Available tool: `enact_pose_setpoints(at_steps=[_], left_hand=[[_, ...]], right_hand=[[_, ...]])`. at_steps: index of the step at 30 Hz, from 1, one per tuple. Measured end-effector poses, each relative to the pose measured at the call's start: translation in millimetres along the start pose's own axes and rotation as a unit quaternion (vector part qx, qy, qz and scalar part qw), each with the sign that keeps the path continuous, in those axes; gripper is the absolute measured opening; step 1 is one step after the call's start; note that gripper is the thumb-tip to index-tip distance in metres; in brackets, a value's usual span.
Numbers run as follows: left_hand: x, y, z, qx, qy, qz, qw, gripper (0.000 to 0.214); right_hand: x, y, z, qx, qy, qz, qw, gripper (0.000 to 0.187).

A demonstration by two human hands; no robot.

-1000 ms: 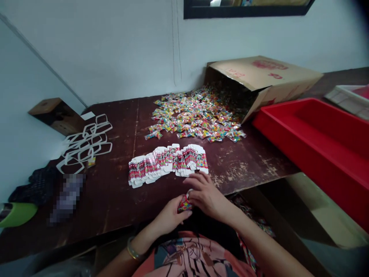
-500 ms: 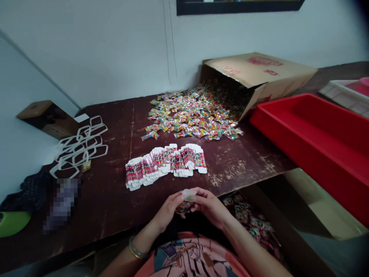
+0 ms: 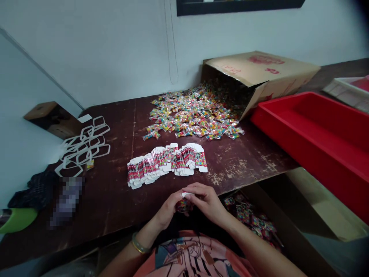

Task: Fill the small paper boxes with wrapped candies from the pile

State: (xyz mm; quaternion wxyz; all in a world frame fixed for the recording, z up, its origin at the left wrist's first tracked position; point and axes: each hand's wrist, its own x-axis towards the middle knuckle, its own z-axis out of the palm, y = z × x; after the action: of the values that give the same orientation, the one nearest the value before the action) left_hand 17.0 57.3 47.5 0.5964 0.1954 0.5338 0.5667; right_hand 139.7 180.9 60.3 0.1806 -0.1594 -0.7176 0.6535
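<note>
Close to my body, at the table's front edge, my left hand (image 3: 168, 210) and my right hand (image 3: 205, 198) meet around a small printed candy box (image 3: 182, 206). Fingers of both hands are closed on it, and they hide much of it. Its white end flap lies under my fingertips at the top. Beyond my hands, a fanned row of flat printed boxes (image 3: 155, 163) with white flaps lies on the dark table (image 3: 115, 200). Farther back spreads a heap of small clear candy packets (image 3: 193, 115) with bright pieces inside.
A cardboard carton (image 3: 268, 69) lies on its side behind the packets. The red tray (image 3: 305, 142) stands at the right. Below the table edge, an open carton holds many printed boxes (image 3: 253, 219). White plastic loops (image 3: 83, 148) and a brown box (image 3: 54, 117) are at the left.
The raised pale flap of the small box has been folded down, with my right fingers now over its top. My view has shifted slightly.
</note>
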Motion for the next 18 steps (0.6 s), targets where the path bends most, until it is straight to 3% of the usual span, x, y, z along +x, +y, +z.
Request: enact_pose_setpoints(at_steps=[4, 9, 12, 15, 18], left_hand=[[-6.6, -1.4, -3.4, -0.030, -0.040, -0.004, 0.999, 0.046], [-7.9, -10.5, -1.9, -0.050, 0.002, -0.065, 0.997, 0.054], [-3.8, -11.3, 5.8, -0.043, -0.023, -0.073, 0.996, 0.054], [0.4, -7.0, 8.8, 0.035, -0.085, -0.056, 0.994, 0.048], [3.8, -4.0, 1.2, 0.128, -0.090, -0.030, 0.987, 0.041]], right_hand=[[5.1, 6.2, -7.0, 0.039, -0.015, 0.045, 0.998, 0.025], [-5.2, 19.2, 8.0, -0.121, 0.013, -0.063, 0.991, 0.026], [-22.0, 20.8, 5.5, -0.115, 0.067, -0.048, 0.990, 0.026], [-39.3, 7.3, -35.0, -0.118, 0.079, 0.005, 0.990, 0.024], [-46.7, -9.4, -88.6, -0.227, 0.011, 0.044, 0.973, 0.025]])
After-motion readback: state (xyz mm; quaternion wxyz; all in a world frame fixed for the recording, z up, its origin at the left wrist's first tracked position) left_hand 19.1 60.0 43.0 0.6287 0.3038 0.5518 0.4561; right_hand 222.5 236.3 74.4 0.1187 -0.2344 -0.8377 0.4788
